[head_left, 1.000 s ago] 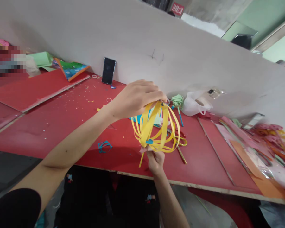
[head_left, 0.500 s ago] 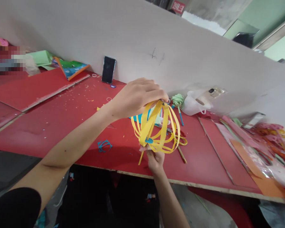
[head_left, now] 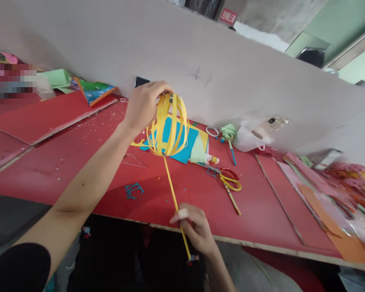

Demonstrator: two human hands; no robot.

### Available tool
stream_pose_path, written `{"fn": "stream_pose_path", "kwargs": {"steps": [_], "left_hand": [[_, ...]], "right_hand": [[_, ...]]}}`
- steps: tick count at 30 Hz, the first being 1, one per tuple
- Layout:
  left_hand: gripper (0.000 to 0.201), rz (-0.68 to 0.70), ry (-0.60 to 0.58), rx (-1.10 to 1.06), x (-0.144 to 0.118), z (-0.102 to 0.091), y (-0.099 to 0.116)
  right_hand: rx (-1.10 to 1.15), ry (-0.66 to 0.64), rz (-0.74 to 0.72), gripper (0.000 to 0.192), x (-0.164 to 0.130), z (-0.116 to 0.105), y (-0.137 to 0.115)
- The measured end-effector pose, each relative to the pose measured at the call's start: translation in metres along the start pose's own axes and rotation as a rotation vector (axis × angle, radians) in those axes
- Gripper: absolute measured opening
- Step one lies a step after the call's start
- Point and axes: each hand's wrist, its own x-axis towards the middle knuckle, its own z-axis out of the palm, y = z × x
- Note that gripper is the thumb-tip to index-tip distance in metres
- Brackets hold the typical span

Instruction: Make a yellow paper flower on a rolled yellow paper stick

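Pale wall board (head_left: 231, 61) fills the upper half of the frame, slanting down to the right, and below it a red worktop (head_left: 63, 162) runs across the middle from left to right. I see my left arm coming in from the lower left corner, long and bare below a dark sleeve, and my right forearm rising from the bottom centre.

On the far right of the worktop lies a heap of pink and orange paper sheets (head_left: 337, 190), blurred at the edge. At the upper left sit green and multicoloured folded papers (head_left: 91, 90). Centre frame, blue and yellow paper offcuts (head_left: 187, 148) lie flat, with a white plastic bag (head_left: 251, 136) up against the wall board to their right.

My left hand (head_left: 142, 105) is raised above the worktop just left of centre, fingers pressed together on the top of a yellow paper-strip ball (head_left: 168, 125) — the looped strips hang below the hand, in front of the blue offcuts. From the ball's underside one yellow strip (head_left: 172, 186) runs straight down and to the right to my right hand (head_left: 194, 231), near the bottom centre, at the worktop's near edge. Those fingers are curled and pinching the strip, whose end pokes out below the hand.

Right of the strip lie yellow-handled scissors (head_left: 228, 180), and beyond them, nearer the wall board, a green paper roll (head_left: 228, 132) — both apart from my hands.
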Motion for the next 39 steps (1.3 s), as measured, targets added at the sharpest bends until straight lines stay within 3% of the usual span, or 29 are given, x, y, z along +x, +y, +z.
{"fn": "stream_pose_path", "kwargs": {"steps": [3,8,13,19,22,26,29,32,39], "left_hand": [[0.027,-0.045,0.132,0.053,0.001,-0.010,-0.013],[0.023,-0.093,0.020,0.038,0.003,-0.020,-0.019],[0.024,-0.065,-0.271,-0.159,0.002,-0.023,-0.013],[0.026,-0.007,-0.796,-0.393,0.001,-0.010,-0.002],[0.034,0.029,-0.918,-0.473,0.000,0.008,0.003],[0.040,0.068,-1.040,-0.528,-0.005,0.035,0.007],[0.032,0.060,-1.093,-0.569,-0.007,0.047,0.007],[0.025,0.057,-1.097,-0.626,-0.008,0.050,0.004],[0.032,0.020,-1.073,-0.592,-0.006,0.048,-0.006]], "right_hand": [[-0.068,-0.073,0.032,0.024,-0.022,-0.012,-0.003],[-0.309,0.187,0.328,0.023,-0.025,-0.052,0.019],[-0.510,0.269,0.394,0.030,0.011,-0.088,0.047],[-0.675,0.188,0.338,0.031,0.070,-0.105,0.061],[-0.930,0.204,0.291,0.030,0.107,-0.123,0.078],[-1.010,0.168,0.288,0.035,0.161,-0.159,0.120],[-1.082,0.136,0.363,0.041,0.190,-0.178,0.150],[-1.157,0.123,0.462,0.035,0.204,-0.186,0.170],[-1.297,0.166,0.578,0.037,0.204,-0.185,0.184]]}}
